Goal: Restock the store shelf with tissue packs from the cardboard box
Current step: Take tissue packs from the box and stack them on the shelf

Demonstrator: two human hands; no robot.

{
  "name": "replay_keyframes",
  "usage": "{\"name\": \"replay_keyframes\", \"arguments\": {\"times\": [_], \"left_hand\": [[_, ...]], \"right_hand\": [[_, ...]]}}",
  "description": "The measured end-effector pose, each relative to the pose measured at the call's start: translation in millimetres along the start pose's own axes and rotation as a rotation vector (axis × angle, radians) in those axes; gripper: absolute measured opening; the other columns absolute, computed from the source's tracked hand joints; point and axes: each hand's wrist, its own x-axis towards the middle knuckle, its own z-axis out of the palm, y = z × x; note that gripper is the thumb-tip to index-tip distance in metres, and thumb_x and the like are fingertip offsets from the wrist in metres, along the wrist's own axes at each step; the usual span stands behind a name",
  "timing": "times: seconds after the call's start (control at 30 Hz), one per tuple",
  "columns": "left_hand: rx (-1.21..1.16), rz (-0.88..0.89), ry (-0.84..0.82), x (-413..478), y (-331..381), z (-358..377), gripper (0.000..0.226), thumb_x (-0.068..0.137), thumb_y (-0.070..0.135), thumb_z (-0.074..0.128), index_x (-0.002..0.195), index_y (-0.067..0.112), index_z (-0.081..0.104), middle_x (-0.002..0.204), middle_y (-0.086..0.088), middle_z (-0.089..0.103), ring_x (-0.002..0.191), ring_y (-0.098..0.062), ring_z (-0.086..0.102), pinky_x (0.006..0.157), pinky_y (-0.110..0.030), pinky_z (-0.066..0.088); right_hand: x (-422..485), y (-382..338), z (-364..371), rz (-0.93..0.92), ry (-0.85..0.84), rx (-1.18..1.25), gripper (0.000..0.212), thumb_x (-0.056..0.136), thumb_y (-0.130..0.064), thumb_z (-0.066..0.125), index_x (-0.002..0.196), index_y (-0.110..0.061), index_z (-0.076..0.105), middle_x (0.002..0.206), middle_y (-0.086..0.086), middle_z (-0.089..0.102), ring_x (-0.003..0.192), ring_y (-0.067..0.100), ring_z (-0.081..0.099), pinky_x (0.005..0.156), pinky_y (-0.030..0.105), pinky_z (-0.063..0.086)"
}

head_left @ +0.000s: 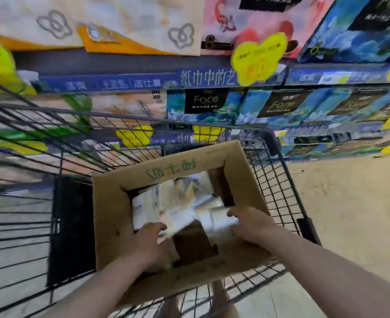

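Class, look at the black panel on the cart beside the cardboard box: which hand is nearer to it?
Left. The left hand is in the cardboard box on the side toward the black panel; the right hand is farther across the box opening.

Box: a brown cardboard box [111, 203] with green letters on its far flap. It is open at the top, its flaps are folded out flat, and it sits tilted in a black wire cart [279, 180].
Packs: soft white tissue packs in shiny plastic wrap [178, 198] lie low down inside the box, jumbled and leaning on each other. They look blurry.
Held packs: the left hand [150, 239] holds the near edge of one pack and the right hand [251, 223] grips the end of another.
Shelf: a long store shelf with blue edge strips [120, 83] stands just behind the box. Its rows are full, with blue packs with black labels [203, 104] on the right and pale ones on the left.
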Motion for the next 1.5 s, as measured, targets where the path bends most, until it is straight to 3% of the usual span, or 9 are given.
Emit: {"name": "replay_keyframes", "arguments": {"times": [0.13, 0.27, 0.47, 0.73, 0.87, 0.97, 1.17, 1.3, 1.5], "left_hand": [[-0.128, -0.078, 0.009, 22.7, 0.3, 28.5, 0.043, 0.091, 0.027, 0.059, 0.132, 0.017, 0.051, 0.136, -0.004, 0.051, 0.117, -0.018, 0.054, 0.094, -0.023, 0.041], [-0.217, -0.104, 0.002, 51.7, 5.0, 55.3, 0.044, 0.091, 0.032, 0.058, 0.133, 0.021, 0.05, 0.132, 0.001, 0.049, 0.101, -0.01, 0.054, 0.079, -0.017, 0.038], [-0.296, -0.158, -0.048, 91.3, 5.6, 90.2, 0.044, 0.091, 0.036, 0.057, 0.132, 0.024, 0.05, 0.125, -0.002, 0.054, 0.104, -0.017, 0.059, 0.09, -0.026, 0.046], [-0.35, -0.253, -0.079, 105.8, -5.2, 108.8, 0.038, 0.09, 0.037, 0.057, 0.127, 0.027, 0.052, 0.124, 0.004, 0.055, 0.108, -0.014, 0.056, 0.092, -0.029, 0.049], [-0.513, -0.309, -0.061, 102.3, -7.6, 102.1, 0.035, 0.088, 0.035, 0.062, 0.12, 0.024, 0.056, 0.12, 0.003, 0.058, 0.106, -0.016, 0.057, 0.094, -0.036, 0.05], [-0.65, -0.354, -0.024, 97.0, -7.2, 88.0, 0.053, 0.086, 0.035, 0.066, 0.133, 0.022, 0.047, 0.12, 0.006, 0.051, 0.106, -0.015, 0.054, 0.081, -0.025, 0.047], [-1.071, -0.458, 0.126, 87.1, -13.5, 64.6, 0.077, 0.082, 0.012, 0.072, 0.145, 0.022, 0.028, 0.122, -0.007, 0.052, 0.087, -0.014, 0.056, 0.084, -0.033, 0.045], [-1.045, -0.446, 0.147, 86.7, -23.4, 68.3, 0.042, 0.085, 0.008, 0.066, 0.122, 0.017, 0.048, 0.112, -0.009, 0.059, 0.093, -0.021, 0.059, 0.087, -0.042, 0.051], [-0.974, -0.46, 0.128, 83.5, -40.8, 72.4, 0.031, 0.087, 0.011, 0.064, 0.115, 0.019, 0.053, 0.108, -0.006, 0.06, 0.095, -0.022, 0.059, 0.075, -0.035, 0.052]], "right_hand": [[62.0, 2.7, 18.1, -0.05, -0.058, -0.056, 0.047, 0.091, -0.03, 0.056, 0.137, -0.029, 0.045, 0.145, 0.0, 0.044, 0.129, 0.021, 0.046, 0.104, 0.036, 0.042], [114.6, 8.1, 36.3, -0.101, -0.132, -0.106, 0.05, 0.093, -0.027, 0.056, 0.141, -0.024, 0.04, 0.147, 0.004, 0.04, 0.131, 0.023, 0.043, 0.103, 0.033, 0.039], [167.1, 19.9, 56.6, -0.154, -0.185, -0.189, 0.044, 0.092, -0.019, 0.056, 0.135, -0.013, 0.045, 0.138, 0.011, 0.048, 0.122, 0.029, 0.049, 0.099, 0.038, 0.044], [185.1, 25.4, 71.2, -0.152, -0.217, -0.205, 0.041, 0.086, -0.027, 0.065, 0.126, -0.024, 0.055, 0.129, 0.006, 0.053, 0.117, 0.028, 0.05, 0.095, 0.037, 0.047], [183.9, 16.1, 62.0, -0.184, -0.18, 0.057, 0.017, 0.084, -0.029, 0.069, 0.089, -0.017, 0.059, 0.088, 0.0, 0.055, 0.084, 0.018, 0.054, 0.068, 0.028, 0.041], [176.6, 1.4, 49.8, -0.205, -0.121, 0.303, 0.036, 0.086, -0.028, 0.068, 0.069, -0.015, 0.039, 0.069, 0.0, 0.035, 0.063, 0.012, 0.037, 0.054, 0.025, 0.026], [169.5, -20.7, 50.1, -0.139, -0.146, 0.522, 0.046, 0.09, -0.036, 0.06, 0.098, 0.008, 0.051, 0.09, 0.014, 0.048, 0.082, 0.023, 0.05, 0.071, 0.032, 0.038], [168.2, -20.8, 57.3, -0.092, -0.081, 0.579, 0.042, 0.093, -0.034, 0.056, 0.118, 0.0, 0.06, 0.12, 0.017, 0.062, 0.11, 0.029, 0.058, 0.093, 0.038, 0.046], [178.2, 15.5, 78.3, 0.112, 0.118, 0.43, 0.045, 0.085, -0.028, 0.065, 0.125, -0.011, 0.055, 0.127, 0.014, 0.053, 0.108, 0.03, 0.057, 0.089, 0.031, 0.046]]}}
